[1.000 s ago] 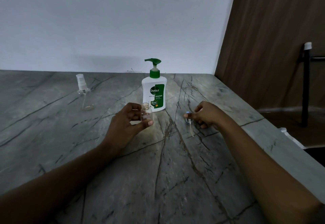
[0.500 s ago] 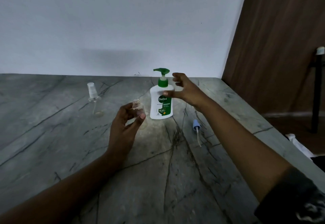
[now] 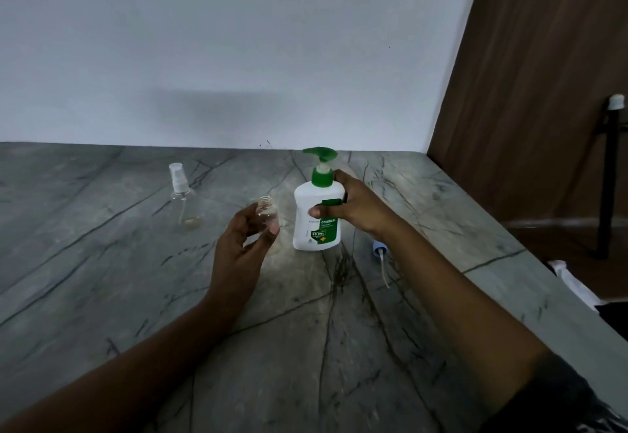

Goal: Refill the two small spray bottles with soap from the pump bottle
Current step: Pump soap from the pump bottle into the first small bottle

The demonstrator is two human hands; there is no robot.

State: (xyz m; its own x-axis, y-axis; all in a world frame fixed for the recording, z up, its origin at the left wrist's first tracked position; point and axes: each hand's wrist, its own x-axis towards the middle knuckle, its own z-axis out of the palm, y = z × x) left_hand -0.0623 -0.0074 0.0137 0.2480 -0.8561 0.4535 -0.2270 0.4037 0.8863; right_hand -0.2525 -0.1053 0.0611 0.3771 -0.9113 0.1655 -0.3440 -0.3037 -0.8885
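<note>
A white pump bottle with a green pump head stands on the grey marble counter. My right hand grips its body from the right, thumb across the label. My left hand holds a small clear bottle with its cap off, upright, just left of the pump bottle. That bottle's spray cap, with its dip tube, lies on the counter by my right wrist. A second small spray bottle, capped in white, stands farther left.
A white wall runs behind the counter. A brown wooden panel rises at the right, past the counter's right edge. A black post with a white tip stands there, and a white cloth lies below the edge.
My right hand left the spray cap lying on the counter, reached up to the pump bottle and now grips it. My left hand lifted the open small bottle slightly.
</note>
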